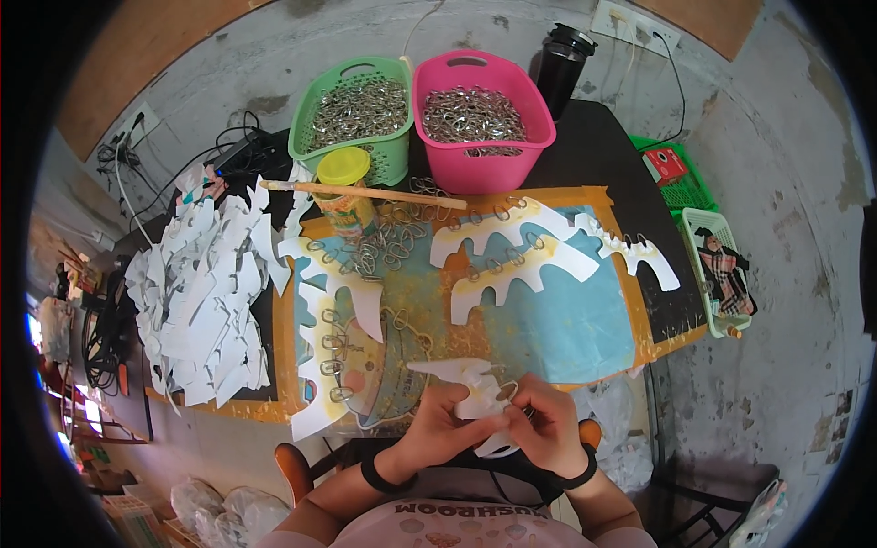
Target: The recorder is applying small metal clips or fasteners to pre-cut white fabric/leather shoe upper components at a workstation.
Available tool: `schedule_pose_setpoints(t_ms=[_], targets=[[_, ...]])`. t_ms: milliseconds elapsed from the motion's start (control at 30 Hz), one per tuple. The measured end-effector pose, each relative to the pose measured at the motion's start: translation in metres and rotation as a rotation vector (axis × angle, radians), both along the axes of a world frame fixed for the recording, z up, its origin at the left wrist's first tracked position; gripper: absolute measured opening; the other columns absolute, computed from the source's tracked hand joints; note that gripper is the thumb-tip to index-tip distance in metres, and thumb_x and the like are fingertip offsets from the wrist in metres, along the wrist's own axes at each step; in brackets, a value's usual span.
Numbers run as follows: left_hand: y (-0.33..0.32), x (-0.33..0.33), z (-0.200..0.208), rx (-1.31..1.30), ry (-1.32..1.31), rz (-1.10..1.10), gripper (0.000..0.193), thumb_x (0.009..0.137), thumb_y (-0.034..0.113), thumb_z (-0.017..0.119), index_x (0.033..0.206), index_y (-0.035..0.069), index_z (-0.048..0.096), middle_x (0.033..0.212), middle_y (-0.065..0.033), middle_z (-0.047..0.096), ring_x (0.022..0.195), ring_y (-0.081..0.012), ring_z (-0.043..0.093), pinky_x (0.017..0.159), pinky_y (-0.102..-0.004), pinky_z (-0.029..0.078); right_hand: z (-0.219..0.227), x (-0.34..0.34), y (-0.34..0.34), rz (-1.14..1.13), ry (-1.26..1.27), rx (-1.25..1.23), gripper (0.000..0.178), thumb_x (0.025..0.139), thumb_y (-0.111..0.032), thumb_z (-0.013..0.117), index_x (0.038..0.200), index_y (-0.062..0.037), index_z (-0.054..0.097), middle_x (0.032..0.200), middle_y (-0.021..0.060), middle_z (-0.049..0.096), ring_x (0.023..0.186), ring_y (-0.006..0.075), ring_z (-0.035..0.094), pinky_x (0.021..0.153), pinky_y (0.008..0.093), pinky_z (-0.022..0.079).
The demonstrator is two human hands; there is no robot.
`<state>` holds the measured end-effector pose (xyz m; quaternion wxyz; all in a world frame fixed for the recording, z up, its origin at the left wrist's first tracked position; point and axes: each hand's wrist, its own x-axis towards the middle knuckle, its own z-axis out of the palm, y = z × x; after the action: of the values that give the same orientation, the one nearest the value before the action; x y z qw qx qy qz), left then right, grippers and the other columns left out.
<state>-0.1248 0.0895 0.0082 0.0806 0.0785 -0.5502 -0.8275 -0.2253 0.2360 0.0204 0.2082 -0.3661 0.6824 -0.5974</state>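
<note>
While forearms [598, 500] angle inward, hands [548, 427] curl close together, both pinching white cutout [479, 396].

You have bare room on the blue sheet [571, 338] by the right part of the table [598, 155]'s near edge, so you can slide in low. At that edge's middle, your left hand [445, 422] and right hand [545, 427] fill the way with a white piece [477, 382]. Past the bare room, toward the far edge, lie low white strips [574, 260]. A big pile of scraps [201, 310] blocks the left edge. A green basket [395, 155] and a pink basket [484, 169] wall off the far edge. Near them, a jar [345, 215], a long brush [393, 194] and loose rings [395, 239] block you too.
</note>
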Motion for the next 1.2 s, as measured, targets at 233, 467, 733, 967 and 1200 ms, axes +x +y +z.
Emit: schedule_pose_setpoints(t_ms=[233, 467, 733, 967, 1200], targets=[[-0.013, 0.001, 0.004, 0.179, -0.070, -0.185, 0.009, 0.093, 0.008, 0.064, 0.092, -0.001, 0.066, 0.067, 0.0022, 0.058, 0.051, -0.0036, 0.048, 0.045, -0.0200, 0.035, 0.000, -0.003, 0.001, 0.110, -0.206, -0.107, 0.009, 0.080, 0.000, 0.065, 0.078, -0.0018, 0.056, 0.076, 0.0072, 0.056, 0.070, 0.0172, 0.054, 0.062, 0.0275, 0.038], [-0.008, -0.002, -0.003, -0.061, -0.105, -0.313, 0.011, 0.090, 0.013, 0.068, 0.090, 0.002, 0.067, 0.063, 0.0030, 0.057, 0.048, -0.0014, 0.046, 0.043, -0.0194, 0.034, -0.008, 0.004, 0.006, -0.031, -0.240, 0.026, 0.011, 0.086, -0.006, 0.068, 0.090, -0.0004, 0.059, 0.074, -0.0015, 0.056, 0.065, 0.0049, 0.048, 0.058, 0.0203, 0.037], [-0.008, -0.006, -0.020, -0.417, 0.260, -0.199, 0.015, 0.084, 0.009, 0.071, 0.090, -0.002, 0.063, 0.072, -0.0069, 0.062, 0.062, -0.0167, 0.058, 0.058, -0.0332, 0.042, 0.004, 0.015, -0.001, -0.108, -0.783, -0.237, 0.005, 0.093, -0.004, 0.061, 0.090, -0.0022, 0.058, 0.079, -0.0052, 0.055, 0.068, -0.0005, 0.045, 0.058, 0.0183, 0.035], [0.002, 0.003, -0.012, -0.201, -0.037, -0.090, 0.016, 0.091, 0.011, 0.065, 0.093, -0.003, 0.059, 0.077, -0.0052, 0.055, 0.075, -0.0065, 0.045, 0.064, -0.0274, 0.040, -0.003, 0.008, -0.001, -0.080, -0.612, -0.024, 0.010, 0.092, -0.009, 0.063, 0.096, -0.0003, 0.060, 0.079, -0.0039, 0.060, 0.069, 0.0028, 0.053, 0.062, 0.0194, 0.041], [0.000, 0.003, -0.010, -0.003, -0.078, -0.023, 0.024, 0.097, 0.021, 0.057, 0.096, -0.001, 0.065, 0.064, 0.0059, 0.050, 0.053, -0.0009, 0.036, 0.047, -0.0203, 0.024, -0.002, -0.005, 0.005, 0.119, -0.295, 0.097, 0.011, 0.089, -0.009, 0.066, 0.092, 0.0015, 0.065, 0.078, 0.0040, 0.063, 0.072, 0.0078, 0.059, 0.064, 0.0231, 0.045]])
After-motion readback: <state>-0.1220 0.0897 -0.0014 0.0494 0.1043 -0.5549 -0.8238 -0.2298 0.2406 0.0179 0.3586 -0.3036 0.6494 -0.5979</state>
